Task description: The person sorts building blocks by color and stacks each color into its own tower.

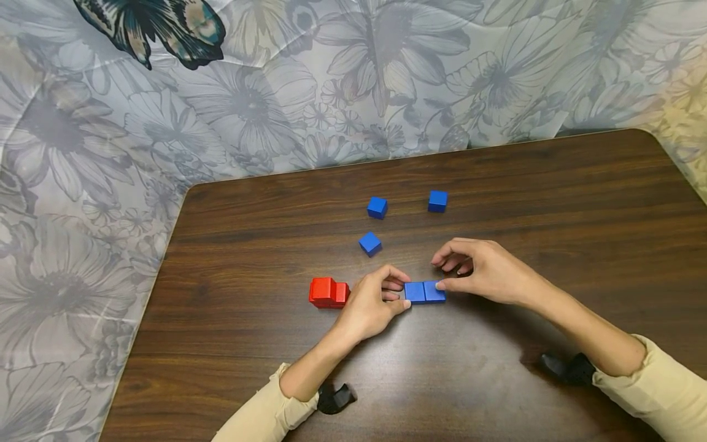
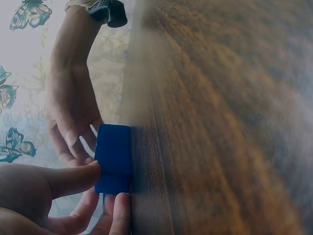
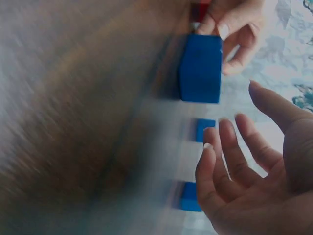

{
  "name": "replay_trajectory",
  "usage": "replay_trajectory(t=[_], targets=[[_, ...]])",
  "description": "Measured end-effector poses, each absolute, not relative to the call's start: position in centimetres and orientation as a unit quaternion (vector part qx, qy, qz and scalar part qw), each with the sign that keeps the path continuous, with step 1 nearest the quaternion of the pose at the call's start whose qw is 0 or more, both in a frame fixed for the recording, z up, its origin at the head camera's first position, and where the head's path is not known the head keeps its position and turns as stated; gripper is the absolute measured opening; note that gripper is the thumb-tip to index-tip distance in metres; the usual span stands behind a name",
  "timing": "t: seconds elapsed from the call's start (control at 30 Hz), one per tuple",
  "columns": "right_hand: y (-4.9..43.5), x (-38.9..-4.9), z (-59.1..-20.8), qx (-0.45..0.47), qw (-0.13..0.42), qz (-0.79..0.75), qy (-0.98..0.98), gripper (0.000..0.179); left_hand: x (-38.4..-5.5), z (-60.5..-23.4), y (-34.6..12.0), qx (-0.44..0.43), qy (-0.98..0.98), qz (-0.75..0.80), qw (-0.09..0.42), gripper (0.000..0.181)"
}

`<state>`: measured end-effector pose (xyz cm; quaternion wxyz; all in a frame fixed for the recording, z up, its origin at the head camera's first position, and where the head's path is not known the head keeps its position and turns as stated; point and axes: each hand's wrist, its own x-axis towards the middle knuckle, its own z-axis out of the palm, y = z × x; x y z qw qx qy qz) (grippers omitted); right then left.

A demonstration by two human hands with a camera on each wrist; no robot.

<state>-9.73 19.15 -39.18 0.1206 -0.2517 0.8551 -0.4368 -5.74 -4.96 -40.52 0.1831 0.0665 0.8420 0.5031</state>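
Lying side by side on the dark wood-grain table (image 1: 221, 368), the smooth left blue cube (image 1: 414, 293) and right blue cube (image 1: 433, 294) form a short row between the hands. They look light, rigid and hard to damage, perhaps a little slick; opposite flat sides should give the surest hold. The person's left hand (image 1: 369, 305) curls its fingers around the row's left end, pinching the left cube with its thumb at the near corner. The right hand (image 1: 491, 273) holds nothing: its thumb stands well away from loosely bent fingers, and the right-wrist view shows a gap to the row. Beyond the left hand's knuckles sits a stepped red block group (image 1: 321, 290); farther off lie three loose blue cubes (image 1: 370, 244).
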Motion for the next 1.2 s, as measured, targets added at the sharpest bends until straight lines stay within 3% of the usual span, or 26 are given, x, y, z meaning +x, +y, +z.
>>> replay_trajectory(t=[0.57,1.2], targets=[[20.7,-13.1,-37.2,-0.242,0.029,-0.414,0.877,0.027,-5.7,-40.5,-5.1,0.071,0.843,0.503,0.178,0.031],[21.4,-15.9,-37.0,-0.17,0.037,-0.413,0.894,0.028,-5.6,-40.4,-5.1,0.074,0.84,0.507,0.18,0.031]])
